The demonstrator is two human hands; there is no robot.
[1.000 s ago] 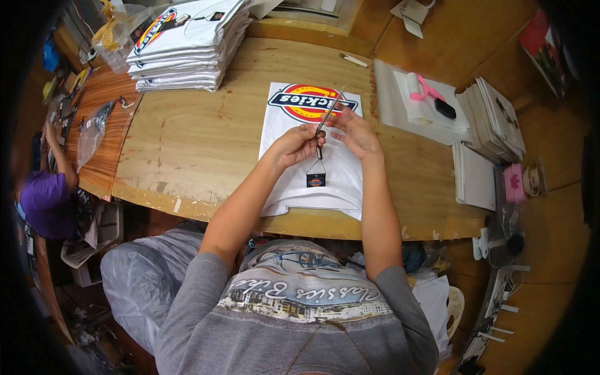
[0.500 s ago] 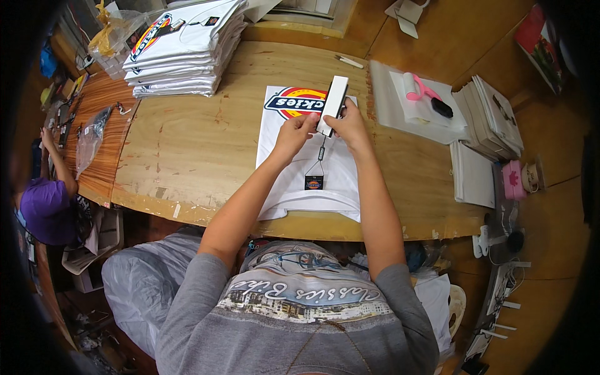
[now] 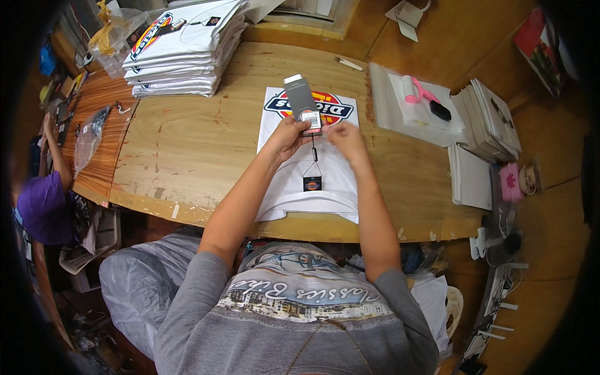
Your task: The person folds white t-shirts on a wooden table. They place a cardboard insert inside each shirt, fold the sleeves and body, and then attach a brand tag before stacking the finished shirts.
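Note:
A folded white T-shirt [image 3: 281, 194] with a red, yellow and blue printed logo lies on the wooden table [image 3: 181, 156] before me. Over the logo, my left hand [image 3: 289, 137] grips a dark grey hang tag [image 3: 300, 97] by its lower end. A white barcode sticker [image 3: 310, 117] sits on that end. From the tag a black cord runs down to the small black neck label [image 3: 312, 183] at the collar. Just right of the sticker is my right hand [image 3: 347, 141], slightly blurred, with its fingers curled together; whatever they pinch is too small to make out.
A stack of folded white T-shirts [image 3: 187, 62] stands at the far left. On the right are a pink-handled lint roller [image 3: 412, 89], a black brush [image 3: 440, 110] and stacked white packets [image 3: 487, 119]. Another person in a purple top [image 3: 47, 209] sits at left.
The tag has turned from its white side to its grey, stickered side and tilted left. My right hand has let go of it and moved slightly down.

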